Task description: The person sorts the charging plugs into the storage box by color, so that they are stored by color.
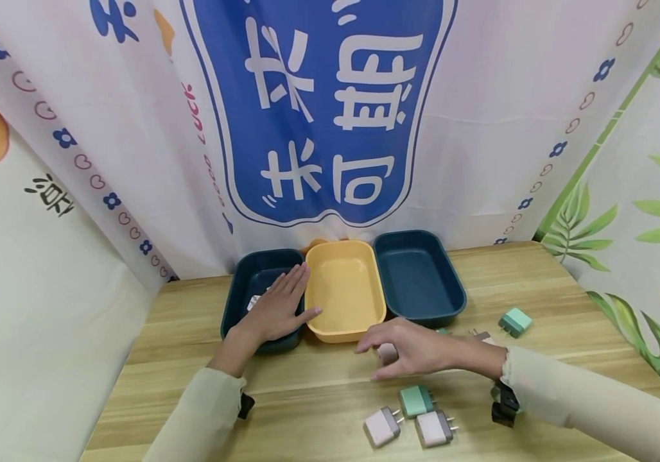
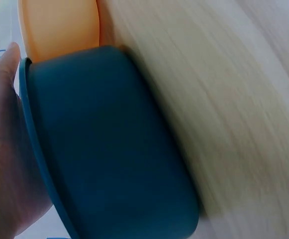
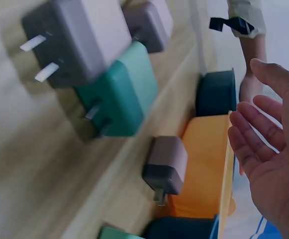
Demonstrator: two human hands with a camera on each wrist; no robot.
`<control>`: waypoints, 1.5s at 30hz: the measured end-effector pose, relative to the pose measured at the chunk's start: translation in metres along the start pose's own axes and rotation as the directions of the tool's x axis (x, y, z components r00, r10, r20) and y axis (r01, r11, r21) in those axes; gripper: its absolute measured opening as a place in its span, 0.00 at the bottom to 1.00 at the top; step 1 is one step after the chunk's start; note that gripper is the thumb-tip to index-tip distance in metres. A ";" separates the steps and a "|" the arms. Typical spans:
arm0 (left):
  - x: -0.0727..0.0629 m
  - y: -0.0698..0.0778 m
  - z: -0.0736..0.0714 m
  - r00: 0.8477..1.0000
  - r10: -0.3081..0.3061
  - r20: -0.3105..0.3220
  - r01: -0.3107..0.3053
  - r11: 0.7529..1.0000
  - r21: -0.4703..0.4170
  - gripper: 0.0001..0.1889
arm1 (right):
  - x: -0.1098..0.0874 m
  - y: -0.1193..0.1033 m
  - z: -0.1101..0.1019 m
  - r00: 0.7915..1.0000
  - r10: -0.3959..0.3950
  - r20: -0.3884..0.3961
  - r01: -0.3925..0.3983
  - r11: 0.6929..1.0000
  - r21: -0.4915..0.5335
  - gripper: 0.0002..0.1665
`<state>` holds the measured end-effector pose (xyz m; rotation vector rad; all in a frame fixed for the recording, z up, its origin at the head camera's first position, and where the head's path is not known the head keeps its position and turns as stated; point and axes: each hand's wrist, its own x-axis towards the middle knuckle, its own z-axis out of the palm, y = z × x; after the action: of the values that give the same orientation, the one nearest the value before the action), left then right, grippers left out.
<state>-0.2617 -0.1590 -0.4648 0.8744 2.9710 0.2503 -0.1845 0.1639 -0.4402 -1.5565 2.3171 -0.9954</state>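
Note:
My left hand [image 1: 275, 311] lies over the left dark blue tray [image 1: 230, 307] with its fingers straight. A small white item [image 1: 253, 302] shows inside that tray beside the hand; the rest of its contents is hidden. In front of the yellow tray [image 1: 346, 292], my right hand [image 1: 419, 350] hovers with thumb and fingers apart, holding nothing. A pinkish plug charger [image 1: 387, 354] shows between its thumb and fingers in the head view. The right wrist view shows this charger [image 3: 168, 159] on the table, apart from the hand.
Closer to me are a green charger [image 1: 416, 402] and two pale pink ones with grey ends [image 1: 381, 427]. Another green charger [image 1: 515, 321] lies on the right, near a partly hidden pinkish one [image 1: 485, 337]. A second dark blue tray [image 1: 420, 276] stands right of the yellow one, before a curtain [image 1: 480, 160].

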 end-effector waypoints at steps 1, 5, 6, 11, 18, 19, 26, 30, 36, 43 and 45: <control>0.001 0.001 0.001 1.000 -0.002 0.007 0.002 1.000 0.001 0.51 | -0.002 -0.001 0.002 1.000 -0.001 0.012 0.001 1.000 0.017 0.24; 0.004 0.002 0.005 1.000 -0.014 0.027 0.013 1.000 0.018 0.51 | -0.009 -0.002 0.009 0.998 0.007 0.057 -0.010 0.999 0.048 0.24; 0.005 0.003 0.006 0.999 -0.017 0.032 0.016 1.000 0.021 0.51 | -0.011 -0.002 0.011 0.998 0.011 0.066 -0.014 0.999 0.044 0.24; 0.006 0.005 0.007 0.999 -0.012 0.036 0.011 1.000 0.020 0.51 | -0.020 0.000 0.020 0.996 0.009 0.091 -0.008 1.000 -0.011 0.25; 0.007 0.006 0.008 0.999 -0.010 0.047 0.007 0.998 0.062 0.51 | -0.031 0.004 0.032 0.993 -0.009 0.116 0.014 0.999 -0.039 0.27; 0.007 0.006 0.009 0.999 -0.008 0.047 0.004 0.998 0.067 0.51 | -0.032 0.005 0.034 0.993 -0.018 0.113 0.023 0.999 -0.045 0.27; 0.007 0.004 0.011 0.999 -0.006 0.044 0.002 0.996 0.089 0.51 | -0.034 0.007 0.044 0.989 -0.117 0.092 0.124 0.989 -0.078 0.30; 0.007 0.006 0.011 0.999 -0.013 0.049 0.008 0.995 0.099 0.51 | -0.035 0.007 0.048 0.988 -0.099 0.121 0.107 0.992 -0.060 0.30; 0.007 0.008 0.009 0.999 -0.012 0.050 0.006 0.993 0.117 0.51 | -0.037 0.009 0.050 0.985 -0.092 0.147 0.098 0.994 -0.036 0.30; 0.007 0.008 0.009 0.998 -0.016 0.053 0.010 0.993 0.115 0.51 | -0.038 0.010 0.053 0.981 -0.097 0.165 0.101 0.995 -0.014 0.28; 0.007 0.009 0.008 0.998 -0.017 0.055 0.010 0.994 0.113 0.51 | -0.038 0.010 0.053 0.980 -0.101 0.169 0.104 0.995 -0.011 0.27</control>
<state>-0.2619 -0.1467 -0.4715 0.8566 2.9623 0.0574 -0.1498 0.1762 -0.4951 -1.7117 2.1587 -0.8286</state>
